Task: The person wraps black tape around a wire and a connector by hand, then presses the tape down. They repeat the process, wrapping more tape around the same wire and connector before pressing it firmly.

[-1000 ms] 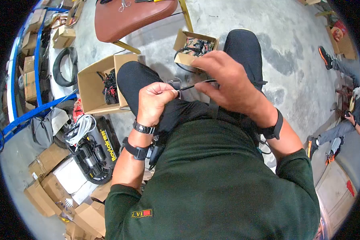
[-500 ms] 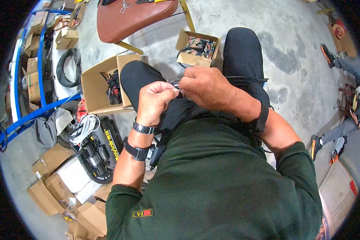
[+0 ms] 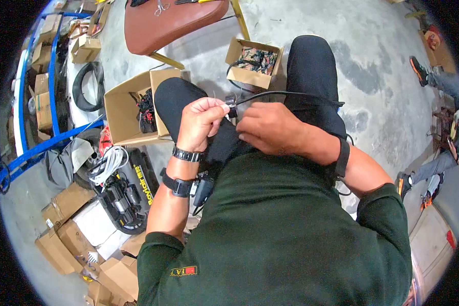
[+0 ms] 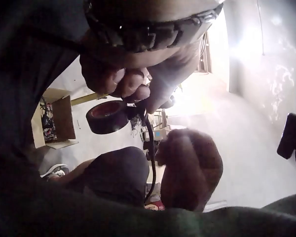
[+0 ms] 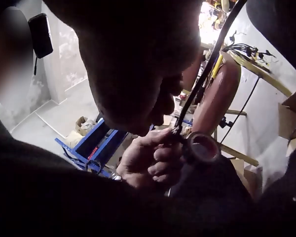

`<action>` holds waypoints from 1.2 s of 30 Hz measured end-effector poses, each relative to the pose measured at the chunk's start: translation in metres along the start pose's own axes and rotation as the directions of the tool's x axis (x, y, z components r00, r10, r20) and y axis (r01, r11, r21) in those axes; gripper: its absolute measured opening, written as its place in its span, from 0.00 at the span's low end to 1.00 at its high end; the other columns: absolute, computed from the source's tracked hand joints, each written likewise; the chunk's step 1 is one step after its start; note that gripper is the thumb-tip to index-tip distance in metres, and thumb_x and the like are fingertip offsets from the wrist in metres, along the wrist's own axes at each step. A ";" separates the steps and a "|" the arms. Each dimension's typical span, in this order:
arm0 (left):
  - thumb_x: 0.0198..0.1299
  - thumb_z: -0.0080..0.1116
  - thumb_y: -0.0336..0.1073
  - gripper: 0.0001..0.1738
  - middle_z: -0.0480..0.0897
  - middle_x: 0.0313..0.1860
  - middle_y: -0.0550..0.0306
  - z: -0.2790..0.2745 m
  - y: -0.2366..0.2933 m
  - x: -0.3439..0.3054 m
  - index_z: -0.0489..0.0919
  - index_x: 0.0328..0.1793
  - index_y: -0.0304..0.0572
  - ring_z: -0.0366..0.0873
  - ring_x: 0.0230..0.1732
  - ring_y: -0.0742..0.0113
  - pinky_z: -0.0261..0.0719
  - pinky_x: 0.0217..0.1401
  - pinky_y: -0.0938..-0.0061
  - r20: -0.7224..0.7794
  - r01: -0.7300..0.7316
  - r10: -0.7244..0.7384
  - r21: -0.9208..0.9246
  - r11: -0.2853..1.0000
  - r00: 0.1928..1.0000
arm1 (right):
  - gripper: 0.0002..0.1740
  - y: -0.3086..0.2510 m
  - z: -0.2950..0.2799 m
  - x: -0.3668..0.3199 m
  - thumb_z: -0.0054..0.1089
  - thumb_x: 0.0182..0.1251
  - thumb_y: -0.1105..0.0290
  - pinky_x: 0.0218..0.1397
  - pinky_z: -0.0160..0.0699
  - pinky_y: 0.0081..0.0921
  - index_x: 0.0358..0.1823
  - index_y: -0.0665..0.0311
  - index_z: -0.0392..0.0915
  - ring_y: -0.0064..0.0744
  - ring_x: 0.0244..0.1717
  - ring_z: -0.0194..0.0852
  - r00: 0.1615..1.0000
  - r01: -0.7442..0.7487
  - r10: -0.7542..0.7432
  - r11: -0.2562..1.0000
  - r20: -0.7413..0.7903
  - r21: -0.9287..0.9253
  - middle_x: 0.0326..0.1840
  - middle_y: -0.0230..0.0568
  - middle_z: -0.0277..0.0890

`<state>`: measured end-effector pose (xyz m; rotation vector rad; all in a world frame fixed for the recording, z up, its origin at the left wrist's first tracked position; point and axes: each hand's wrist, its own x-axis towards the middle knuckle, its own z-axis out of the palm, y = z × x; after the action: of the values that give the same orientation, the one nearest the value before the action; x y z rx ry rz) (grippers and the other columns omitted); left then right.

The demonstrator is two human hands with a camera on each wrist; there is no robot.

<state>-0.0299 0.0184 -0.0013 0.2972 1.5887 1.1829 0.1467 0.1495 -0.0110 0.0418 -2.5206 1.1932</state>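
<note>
My left hand pinches a black cable near its end, thumb against the fingers. Thin wire strands stick up at the fingertips. Close by hangs a roll of black tape, its strip running up to the pinched end. From there the cable runs rightward across the right thigh. My right hand hovers just right of the roll, apart from the left, its fingers loosely bent. In the left wrist view that hand shows nothing between its fingers. The right wrist view shows it mostly as a dark shape.
A small cardboard box of bundled wires stands beyond the knees, a larger box at the left. Scissors and pliers lie on a brown stool. Blue shelving and a compressor stand left; another person's legs are at right.
My right hand came in from the right to the left fingertips, then drew back toward the body. The cable and tape roll show again beside the left hand, which keeps its pinch.
</note>
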 end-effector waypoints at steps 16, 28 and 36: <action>0.60 0.64 0.29 0.04 0.76 0.19 0.66 -0.004 -0.008 0.003 0.82 0.40 0.37 0.64 0.13 0.80 0.58 0.15 0.84 0.070 -0.048 0.053 -0.070 0.996 0.996 | 0.33 0.040 0.033 0.002 0.71 0.62 0.64 0.56 0.78 0.29 0.68 0.61 0.69 0.28 0.55 0.74 0.804 -0.592 0.459 0.559 0.377 0.581 0.55 0.38 0.76; 0.58 0.66 0.28 0.03 0.79 0.22 0.68 0.003 -0.010 0.005 0.83 0.37 0.38 0.66 0.17 0.83 0.59 0.18 0.85 -0.036 -0.126 0.127 0.018 0.992 0.991 | 0.29 0.014 0.024 -0.002 0.65 0.68 0.52 0.44 0.76 0.30 0.57 0.70 0.74 0.27 0.40 0.73 0.813 -0.580 0.455 0.588 0.363 0.563 0.39 0.38 0.77; 0.58 0.67 0.29 0.03 0.78 0.22 0.69 0.002 -0.016 0.005 0.83 0.36 0.40 0.66 0.17 0.84 0.59 0.19 0.86 -0.068 -0.137 0.137 0.017 0.990 0.988 | 0.26 0.004 0.017 -0.003 0.66 0.67 0.52 0.41 0.75 0.31 0.53 0.68 0.73 0.30 0.36 0.74 0.834 -0.545 0.427 0.736 0.351 0.401 0.35 0.43 0.77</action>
<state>-0.0242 0.0151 -0.0166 0.3823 1.6570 1.3012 0.1438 0.1386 -0.0253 -0.4127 -2.4182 2.1427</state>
